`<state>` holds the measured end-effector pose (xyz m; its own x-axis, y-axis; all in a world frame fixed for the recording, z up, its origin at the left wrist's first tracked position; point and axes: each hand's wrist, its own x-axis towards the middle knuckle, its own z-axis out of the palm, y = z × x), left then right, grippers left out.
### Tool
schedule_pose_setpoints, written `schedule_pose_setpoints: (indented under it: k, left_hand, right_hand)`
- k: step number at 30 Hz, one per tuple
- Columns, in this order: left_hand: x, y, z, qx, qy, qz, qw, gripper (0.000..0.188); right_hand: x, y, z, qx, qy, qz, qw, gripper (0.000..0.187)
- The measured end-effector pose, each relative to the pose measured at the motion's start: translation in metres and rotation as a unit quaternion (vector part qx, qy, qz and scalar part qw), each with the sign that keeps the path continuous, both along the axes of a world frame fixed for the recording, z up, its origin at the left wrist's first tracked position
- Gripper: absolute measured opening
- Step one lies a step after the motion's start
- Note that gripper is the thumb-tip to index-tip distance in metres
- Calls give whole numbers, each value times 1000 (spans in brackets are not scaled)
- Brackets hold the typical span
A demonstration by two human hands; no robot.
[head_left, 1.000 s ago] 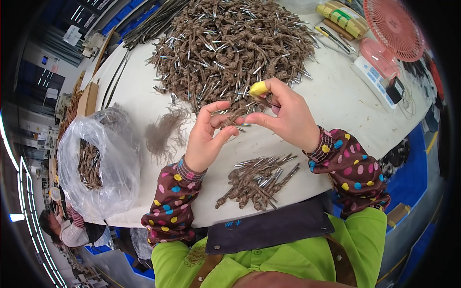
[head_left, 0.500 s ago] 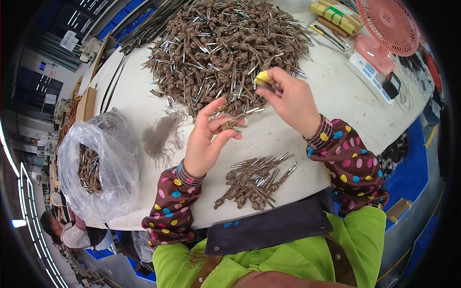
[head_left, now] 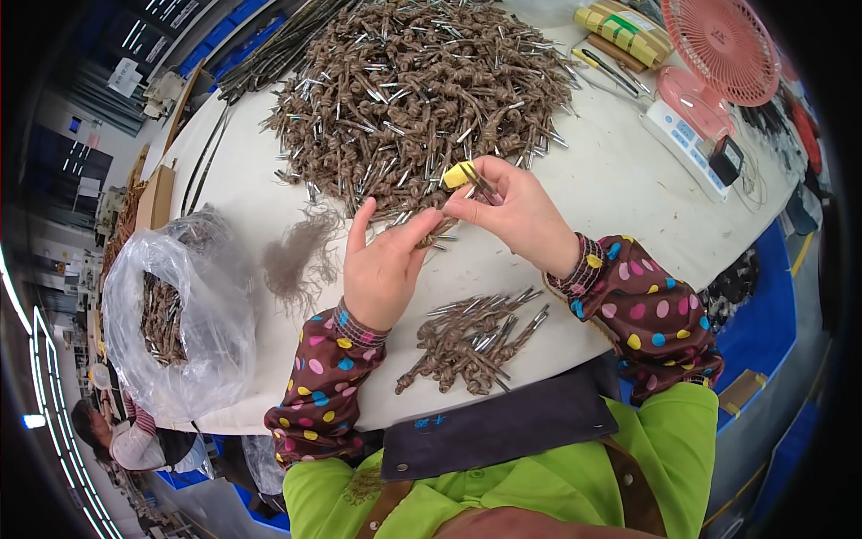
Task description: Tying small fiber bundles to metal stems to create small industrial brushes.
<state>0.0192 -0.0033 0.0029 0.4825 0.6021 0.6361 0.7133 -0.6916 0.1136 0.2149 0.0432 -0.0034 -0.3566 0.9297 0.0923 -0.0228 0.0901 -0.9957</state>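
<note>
My left hand (head_left: pixel 384 269) pinches a knotted brown cord with silvery metal tips (head_left: pixel 442 235) between thumb and index finger, much of it hidden by the fingers. Close against it, my right hand (head_left: pixel 512 211) is closed on a small dark metal tool that looks like thread snips (head_left: pixel 483 189). Something yellow (head_left: pixel 459 174) is wrapped at its index fingertip or on the tool; I cannot tell which. Just beyond both hands rises a big heap of similar knotted cords (head_left: pixel 422 99). Nearer to me lies a smaller pile of them (head_left: pixel 471 341).
Loose brown thread (head_left: pixel 299 256) lies left of my hands, beside a clear plastic bag (head_left: pixel 215 332) with cords inside. At the far right stand a pink fan (head_left: pixel 718 45) and a white power strip (head_left: pixel 687 148). Dark strips (head_left: pixel 283 54) lie at the far left. Another person (head_left: pixel 135 440) sits beyond the table.
My right hand has come down and left with the snips to meet my left hand. The left fingers have closed in over the cord, which was more exposed before.
</note>
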Motion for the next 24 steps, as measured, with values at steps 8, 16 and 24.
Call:
schedule_pose_setpoints:
  k: [8, 16, 24]
  left_hand:
    - [-2, 1, 8, -238, -47, 35, 969, 37]
    - [-6, 4, 3, -271, -134, -8, 953, 17]
    - [-7, 2, 11, -361, -167, -44, 916, 8]
  right_hand:
    - [1, -14, 9, 215, -110, -77, 967, 29]
    - [-2, -17, 5, 257, -85, -51, 961, 26]
    - [-1, -19, 6, 227, -38, -15, 973, 26]
